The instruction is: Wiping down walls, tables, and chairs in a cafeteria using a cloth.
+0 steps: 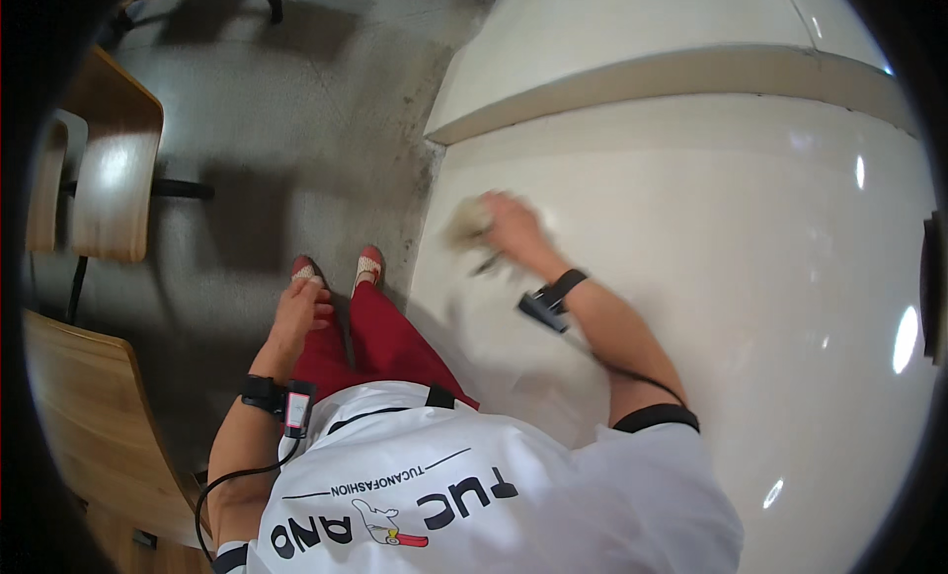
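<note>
My right hand point(518, 233) is blurred and grips a pale, beige cloth-like thing point(468, 224) at the glossy white wall surface point(666, 278). A small dark shape point(486, 264) shows just below the hand; blur hides what it is. Over the grey floor, in front of my red trousers, hangs my left hand point(302, 307), with its fingers loosely bent and apart and nothing visible in it. Each wrist wears a black strap with a small device; cables run up the arms.
A beige ledge point(637, 78) juts across the white surface ahead. Wooden chairs stand at the left, one seat point(115, 174) farther off and a larger chair panel point(96, 404) close to my left arm. Dark marks line the grey concrete floor point(318, 130) along the wall base.
</note>
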### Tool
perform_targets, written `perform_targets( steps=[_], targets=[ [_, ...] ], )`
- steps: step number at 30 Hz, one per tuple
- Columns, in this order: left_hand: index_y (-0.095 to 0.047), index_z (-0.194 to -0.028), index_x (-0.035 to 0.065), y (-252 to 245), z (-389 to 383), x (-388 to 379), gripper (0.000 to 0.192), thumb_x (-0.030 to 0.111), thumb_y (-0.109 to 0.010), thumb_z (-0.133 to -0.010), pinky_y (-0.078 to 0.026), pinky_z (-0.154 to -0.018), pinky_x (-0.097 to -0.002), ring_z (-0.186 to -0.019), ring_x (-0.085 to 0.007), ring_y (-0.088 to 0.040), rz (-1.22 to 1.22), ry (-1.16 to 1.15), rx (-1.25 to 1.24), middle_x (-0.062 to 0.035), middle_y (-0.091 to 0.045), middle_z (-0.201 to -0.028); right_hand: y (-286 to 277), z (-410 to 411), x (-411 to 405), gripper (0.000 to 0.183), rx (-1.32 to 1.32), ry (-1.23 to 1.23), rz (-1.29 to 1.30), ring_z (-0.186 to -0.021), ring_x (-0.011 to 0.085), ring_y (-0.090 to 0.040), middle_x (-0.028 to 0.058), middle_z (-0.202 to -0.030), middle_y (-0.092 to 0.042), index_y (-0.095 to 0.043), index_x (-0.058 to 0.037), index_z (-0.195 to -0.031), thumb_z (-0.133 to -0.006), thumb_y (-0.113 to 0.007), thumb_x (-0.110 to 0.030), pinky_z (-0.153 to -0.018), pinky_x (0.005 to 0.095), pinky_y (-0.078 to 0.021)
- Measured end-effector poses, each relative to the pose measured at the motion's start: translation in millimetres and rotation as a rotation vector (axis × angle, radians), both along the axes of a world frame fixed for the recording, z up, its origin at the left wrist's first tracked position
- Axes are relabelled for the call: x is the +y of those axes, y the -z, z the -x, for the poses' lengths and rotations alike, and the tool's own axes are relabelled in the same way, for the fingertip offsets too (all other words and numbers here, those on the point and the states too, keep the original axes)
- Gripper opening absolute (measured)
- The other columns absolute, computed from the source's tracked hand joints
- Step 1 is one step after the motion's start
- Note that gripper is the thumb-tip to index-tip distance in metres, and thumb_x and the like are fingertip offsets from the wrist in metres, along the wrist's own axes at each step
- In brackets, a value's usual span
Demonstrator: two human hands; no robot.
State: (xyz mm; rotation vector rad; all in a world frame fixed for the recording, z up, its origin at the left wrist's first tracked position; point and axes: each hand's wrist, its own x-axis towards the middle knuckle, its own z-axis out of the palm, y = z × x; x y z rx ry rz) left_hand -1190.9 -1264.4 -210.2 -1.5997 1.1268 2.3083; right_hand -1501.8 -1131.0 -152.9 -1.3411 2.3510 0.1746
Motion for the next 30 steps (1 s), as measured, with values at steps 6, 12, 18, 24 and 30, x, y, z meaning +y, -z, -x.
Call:
perform_targets(
  steps=[6, 12, 18, 24, 30],
  targets=[
    [-0.051, -0.095, 0.0073, 67.1, -73.5, 17.5, 0.021, 0.026, -0.047, -0.085, -0.042, -0.054, -0.0241, -0.067, -0.0088, -0.052, -0.030, -0.090, -0.242, -0.0019, -0.054, -0.082, -33.7, 132.1, 8.6, 0.012, 0.836, -0.381, 0.065, -0.083, 0.0248, -0.052, 0.0070, -0.086, -0.056, -0.055, -0.0115, -0.083, -0.072, -0.052, -0.016, -0.072, 0.0403, -0.0381],
    [-0.051, -0.093, 0.0084, 76.0, -85.7, 39.9, 0.019, 0.025, -0.046, -0.086, -0.041, -0.054, -0.0241, -0.064, -0.0083, -0.051, -0.091, -0.110, -0.322, 0.0002, -0.053, -0.078, 56.4, 75.0, 74.0, 0.014, 0.485, -0.330, -0.247, -0.076, 0.0244, -0.055, 0.0084, -0.082, -0.057, -0.051, -0.0087, -0.087, -0.074, -0.048, -0.013, -0.069, 0.0402, -0.0398],
    [-0.051, -0.091, 0.0097, 73.3, -89.6, 46.9, 0.015, 0.023, -0.047, -0.085, -0.041, -0.054, -0.0246, -0.064, -0.0090, -0.052, -0.152, -0.271, -0.250, -0.0006, -0.054, -0.078, 83.8, 2.2, 128.2, 0.018, 0.196, -0.510, -0.535, -0.084, 0.0244, -0.054, 0.0063, -0.083, -0.058, -0.054, -0.0099, -0.091, -0.075, -0.048, -0.014, -0.070, 0.0451, -0.0382],
    [-0.051, -0.091, 0.0099, 82.5, -104.2, 40.8, 0.016, 0.024, -0.047, -0.085, -0.042, -0.055, -0.0247, -0.067, -0.0086, -0.052, -0.142, -0.256, -0.278, 0.0003, -0.054, -0.078, 57.0, 142.1, 6.6, 0.032, 0.713, -0.228, -0.361, -0.088, 0.0255, -0.052, 0.0070, -0.091, -0.055, -0.051, -0.0104, -0.102, -0.070, -0.057, -0.013, -0.073, 0.0430, -0.0392],
    [-0.052, -0.093, 0.0102, 67.0, -84.5, 36.1, 0.018, 0.026, -0.048, -0.084, -0.042, -0.057, -0.0255, -0.069, -0.0088, -0.053, -0.117, -0.216, -0.391, 0.0000, -0.056, -0.081, 137.8, 110.6, 73.7, 0.029, 0.422, -0.270, -0.434, -0.088, 0.0235, -0.053, 0.0068, -0.094, -0.057, -0.053, -0.0108, -0.104, -0.076, -0.049, -0.015, -0.075, 0.0423, -0.0390]
  ],
)
